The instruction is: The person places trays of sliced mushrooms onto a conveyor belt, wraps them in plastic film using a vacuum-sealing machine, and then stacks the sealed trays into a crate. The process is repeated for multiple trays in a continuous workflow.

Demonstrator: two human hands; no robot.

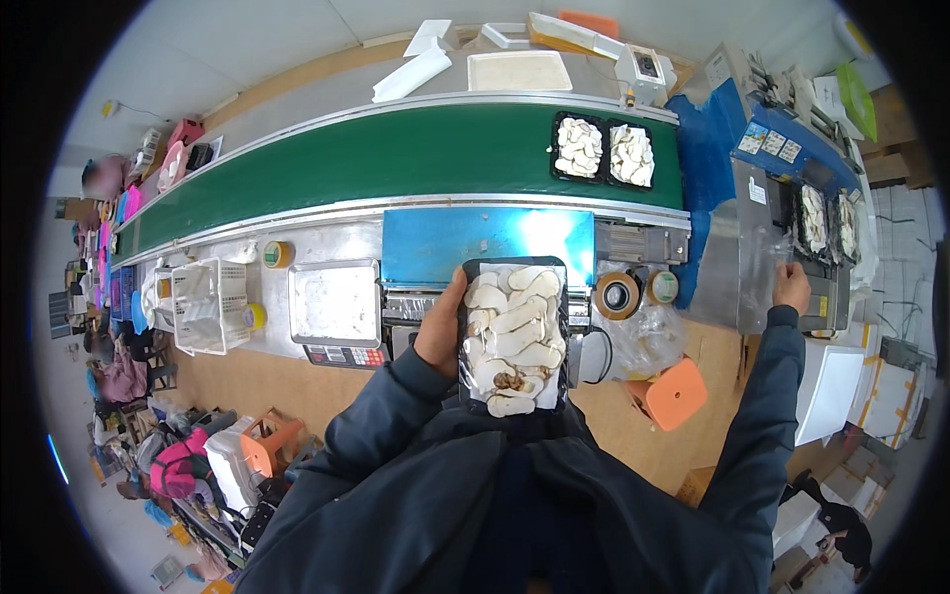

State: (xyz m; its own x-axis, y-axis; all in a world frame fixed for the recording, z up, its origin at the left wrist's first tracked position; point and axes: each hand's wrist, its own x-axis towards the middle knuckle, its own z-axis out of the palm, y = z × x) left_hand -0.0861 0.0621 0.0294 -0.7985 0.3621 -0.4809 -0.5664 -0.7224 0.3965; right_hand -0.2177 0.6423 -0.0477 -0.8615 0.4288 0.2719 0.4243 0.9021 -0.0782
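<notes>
My left hand holds a black tray of sliced mushrooms by its left edge, close before my chest; clear film covers it. Far to the right, my right hand is at a piece of clear plastic film over a steel machine; its fingers are bent, and whether they grip the film I cannot tell. Beside that hand, two more black trays of sliced mushrooms lie on the machine. Another two trays sit side by side near the right end of the green conveyor belt.
A weighing scale, a white plastic basket and tape rolls stand along the steel bench. An orange stool is below the bench at right. Other people work at far left and lower right.
</notes>
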